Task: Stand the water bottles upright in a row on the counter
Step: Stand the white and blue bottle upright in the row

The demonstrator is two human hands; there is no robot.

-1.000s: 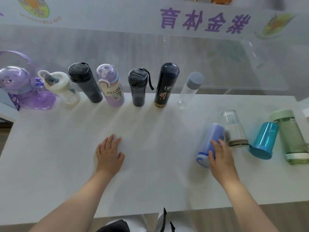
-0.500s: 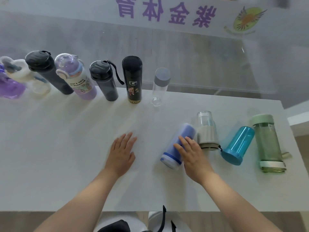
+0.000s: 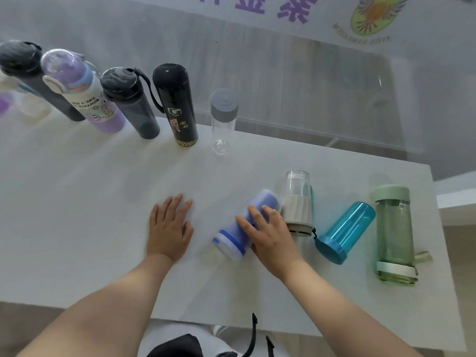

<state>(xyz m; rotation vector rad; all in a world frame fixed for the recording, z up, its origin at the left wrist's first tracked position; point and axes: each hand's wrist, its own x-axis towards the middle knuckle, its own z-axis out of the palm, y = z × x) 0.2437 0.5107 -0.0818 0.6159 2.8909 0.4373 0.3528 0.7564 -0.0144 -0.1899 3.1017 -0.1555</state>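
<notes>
Both bare forearms reach forward from the lower edge of the view, angled inward toward each other. The left hand (image 3: 170, 229) lies palm down and flat on the bench (image 3: 77, 202), fingers straight and slightly spread, thumb out to the right side, holding nothing. The left wrist is straight, in line with the forearm. The right hand (image 3: 270, 231) is also palm down, set on top of the lying blue bottle (image 3: 247, 225); its fingers (image 3: 255, 215) are extended and point up and to the left across the bottle's body, draped over it rather than wrapped round. The two hands sit near each other, apart.
</notes>
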